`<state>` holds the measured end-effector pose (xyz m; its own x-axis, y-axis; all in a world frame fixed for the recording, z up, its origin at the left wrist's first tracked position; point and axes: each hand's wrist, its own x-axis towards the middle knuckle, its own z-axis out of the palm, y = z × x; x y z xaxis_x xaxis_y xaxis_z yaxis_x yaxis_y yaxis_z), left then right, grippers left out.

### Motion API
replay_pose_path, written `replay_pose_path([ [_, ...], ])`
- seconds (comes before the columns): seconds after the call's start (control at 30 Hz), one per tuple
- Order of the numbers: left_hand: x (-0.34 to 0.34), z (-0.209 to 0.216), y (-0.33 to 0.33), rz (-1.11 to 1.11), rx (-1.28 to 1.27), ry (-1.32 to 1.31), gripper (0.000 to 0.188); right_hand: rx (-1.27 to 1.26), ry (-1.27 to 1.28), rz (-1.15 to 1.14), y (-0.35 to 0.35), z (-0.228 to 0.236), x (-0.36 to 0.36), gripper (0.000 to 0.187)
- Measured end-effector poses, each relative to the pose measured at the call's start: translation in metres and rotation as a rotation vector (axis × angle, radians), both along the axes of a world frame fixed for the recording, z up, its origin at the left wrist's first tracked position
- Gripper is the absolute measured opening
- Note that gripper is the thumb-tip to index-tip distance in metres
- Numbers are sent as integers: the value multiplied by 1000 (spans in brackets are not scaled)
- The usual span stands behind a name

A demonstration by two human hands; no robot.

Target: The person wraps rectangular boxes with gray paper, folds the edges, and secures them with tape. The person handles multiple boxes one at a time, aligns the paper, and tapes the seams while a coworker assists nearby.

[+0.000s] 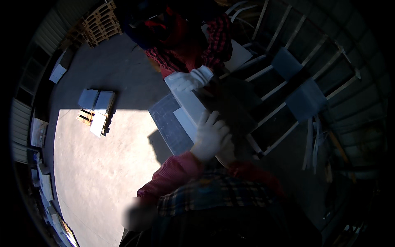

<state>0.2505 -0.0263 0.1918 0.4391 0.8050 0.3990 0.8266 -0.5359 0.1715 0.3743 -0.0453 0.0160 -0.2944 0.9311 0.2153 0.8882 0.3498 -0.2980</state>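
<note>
A long pale panel or box [190, 104], its top a narrow light strip, stretches between me and a co-worker opposite. My left hand [209, 138], in a white glove, lies at its near end with the fingers stretched out and apart. Close beside it on the right is my right hand [227, 153], also gloved; shadow and the left hand hide most of its fingers. At the far end rest the co-worker's white-gloved hands [191, 79], one over the other. A flat white piece [185, 122] lies along the panel's left side, on a grey tabletop [168, 123].
Right of the panel stands a rack of long pale bars [279, 84] with grey sheets [305, 100] on it. A low pallet [85, 116] with grey and white panels sits on the floor at left. Stacked wooden pallets [101, 24] stand at the far left.
</note>
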Motion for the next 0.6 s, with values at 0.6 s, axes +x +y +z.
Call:
replay_pose_path([
  [0.6, -3, 11, -2, 152, -85, -122, 40, -2277, 2582, -390, 21, -166, -8, 53],
])
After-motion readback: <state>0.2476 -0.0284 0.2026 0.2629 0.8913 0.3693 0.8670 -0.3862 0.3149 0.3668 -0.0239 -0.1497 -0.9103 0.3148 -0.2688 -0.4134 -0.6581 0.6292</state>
